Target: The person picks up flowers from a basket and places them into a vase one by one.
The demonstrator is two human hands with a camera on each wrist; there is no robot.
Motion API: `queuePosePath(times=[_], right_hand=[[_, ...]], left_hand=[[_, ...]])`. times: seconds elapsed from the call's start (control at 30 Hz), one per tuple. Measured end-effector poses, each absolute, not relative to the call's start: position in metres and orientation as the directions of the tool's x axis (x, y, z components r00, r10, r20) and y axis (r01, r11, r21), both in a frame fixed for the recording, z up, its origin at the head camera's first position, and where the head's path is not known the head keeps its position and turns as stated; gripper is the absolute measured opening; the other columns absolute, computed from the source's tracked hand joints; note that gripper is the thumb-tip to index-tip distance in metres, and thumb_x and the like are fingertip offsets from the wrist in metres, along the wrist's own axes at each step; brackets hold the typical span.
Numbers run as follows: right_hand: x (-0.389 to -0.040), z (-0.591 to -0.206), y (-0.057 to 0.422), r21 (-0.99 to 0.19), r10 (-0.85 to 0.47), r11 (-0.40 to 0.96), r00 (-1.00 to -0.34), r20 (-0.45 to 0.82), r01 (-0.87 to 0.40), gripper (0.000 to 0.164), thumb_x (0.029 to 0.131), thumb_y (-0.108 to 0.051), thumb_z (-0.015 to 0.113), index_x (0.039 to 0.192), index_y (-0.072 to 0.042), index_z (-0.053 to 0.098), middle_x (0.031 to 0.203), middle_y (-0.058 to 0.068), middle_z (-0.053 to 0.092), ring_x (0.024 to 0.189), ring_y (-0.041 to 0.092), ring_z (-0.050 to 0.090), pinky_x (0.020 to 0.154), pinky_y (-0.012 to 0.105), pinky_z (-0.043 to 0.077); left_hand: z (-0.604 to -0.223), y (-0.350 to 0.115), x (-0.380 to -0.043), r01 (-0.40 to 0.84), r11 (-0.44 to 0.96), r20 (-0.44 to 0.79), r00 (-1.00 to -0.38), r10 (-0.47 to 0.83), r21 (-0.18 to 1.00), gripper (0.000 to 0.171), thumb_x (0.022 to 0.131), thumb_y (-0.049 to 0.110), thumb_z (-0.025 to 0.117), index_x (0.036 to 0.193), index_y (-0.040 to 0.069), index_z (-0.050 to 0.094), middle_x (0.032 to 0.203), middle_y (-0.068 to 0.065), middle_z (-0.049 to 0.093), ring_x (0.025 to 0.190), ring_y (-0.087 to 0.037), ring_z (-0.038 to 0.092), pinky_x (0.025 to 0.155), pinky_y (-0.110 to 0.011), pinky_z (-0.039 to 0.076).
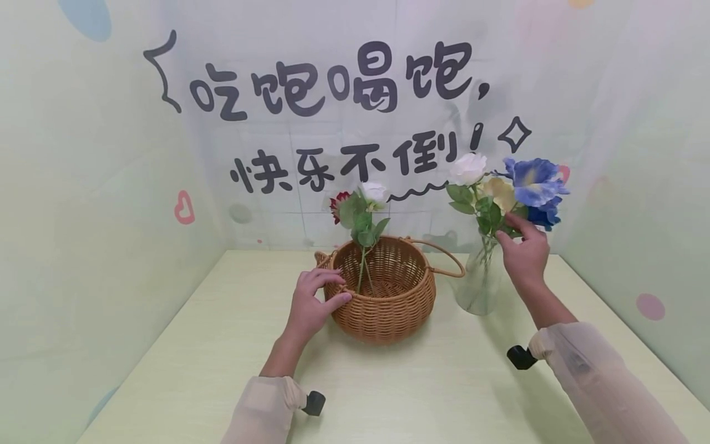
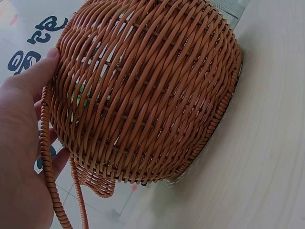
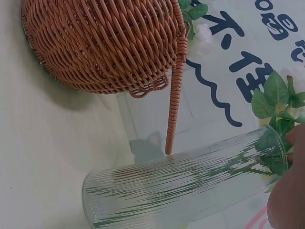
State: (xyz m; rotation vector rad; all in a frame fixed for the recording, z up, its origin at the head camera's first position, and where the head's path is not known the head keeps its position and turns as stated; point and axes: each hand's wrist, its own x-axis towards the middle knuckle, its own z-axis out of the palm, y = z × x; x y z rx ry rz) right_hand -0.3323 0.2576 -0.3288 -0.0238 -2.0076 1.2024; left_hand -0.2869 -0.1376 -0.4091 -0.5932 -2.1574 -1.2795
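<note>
A round brown wicker basket [image 1: 383,317] stands on the table, with a white flower [image 1: 375,192] and a dark red flower [image 1: 339,206] leaning upright in it on green stems. My left hand [image 1: 315,302] holds the basket's rim at its left side, thumb outside and fingers over the edge; a handle [image 2: 46,143] hangs beside the palm. To the right, a clear ribbed glass vase [image 1: 478,287] bears a white flower [image 1: 467,168], a yellow flower [image 1: 499,192] and blue flowers [image 1: 535,182]. My right hand [image 1: 524,250] pinches among stems at its mouth; the fingertips are partly hidden by leaves.
The basket's right handle [image 1: 448,256] sticks out toward the vase, close to the glass. Behind the pale wooden table [image 1: 388,394] hangs a white backdrop [image 1: 277,37] with dark lettering. Pale side panels [image 1: 638,246] border the table left and right.
</note>
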Motion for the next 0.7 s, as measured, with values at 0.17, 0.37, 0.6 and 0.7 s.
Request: queuePosePath(times=[0.17, 0.37, 0.6, 0.7], right_hand=[[-0.33, -0.331, 0.256, -0.731, 0.388, 0.579, -0.667, 0.636, -0.361, 0.028, 0.083, -0.005, 0.069, 0.11, 0.003, 0.071, 0.106, 0.02, 0.068, 0.101, 0.032, 0.056, 0.087, 0.044, 0.039], [-0.322, -0.344, 0.254, -0.7, 0.383, 0.611, -0.635, 0.671, -0.37, 0.027, 0.081, -0.006, 0.068, 0.104, 0.008, 0.069, 0.106, 0.024, 0.066, 0.103, 0.041, 0.052, 0.092, 0.051, 0.035], [-0.309, -0.355, 0.248, -0.684, 0.397, 0.591, -0.584, 0.708, -0.428, 0.027, 0.081, 0.0, 0.069, 0.106, 0.008, 0.069, 0.109, 0.024, 0.065, 0.103, 0.036, 0.05, 0.085, 0.04, 0.034], [-0.304, -0.358, 0.244, -0.702, 0.418, 0.559, -0.58, 0.699, -0.442, 0.027, 0.082, 0.001, 0.068, 0.108, 0.005, 0.07, 0.11, 0.02, 0.066, 0.104, 0.026, 0.051, 0.082, 0.027, 0.034]], left_hand=[[-0.409, -0.137, -0.287, 0.626, 0.443, 0.664, -0.743, 0.089, 0.641, 0.023, 0.077, 0.025, 0.083, 0.096, 0.016, 0.073, 0.118, -0.012, 0.065, 0.104, -0.02, 0.046, 0.085, -0.046, 0.038], [-0.409, -0.137, -0.287, 0.628, 0.442, 0.665, -0.741, 0.09, 0.64, 0.024, 0.077, 0.024, 0.084, 0.096, 0.015, 0.073, 0.118, -0.012, 0.065, 0.104, -0.02, 0.046, 0.085, -0.045, 0.038], [-0.409, -0.137, -0.288, 0.627, 0.442, 0.664, -0.743, 0.089, 0.642, 0.023, 0.077, 0.025, 0.084, 0.096, 0.016, 0.073, 0.118, -0.011, 0.065, 0.105, -0.02, 0.046, 0.086, -0.045, 0.038], [-0.409, -0.138, -0.287, 0.625, 0.446, 0.663, -0.743, 0.089, 0.641, 0.023, 0.078, 0.025, 0.083, 0.096, 0.016, 0.073, 0.118, -0.01, 0.065, 0.105, -0.02, 0.046, 0.086, -0.045, 0.037]])
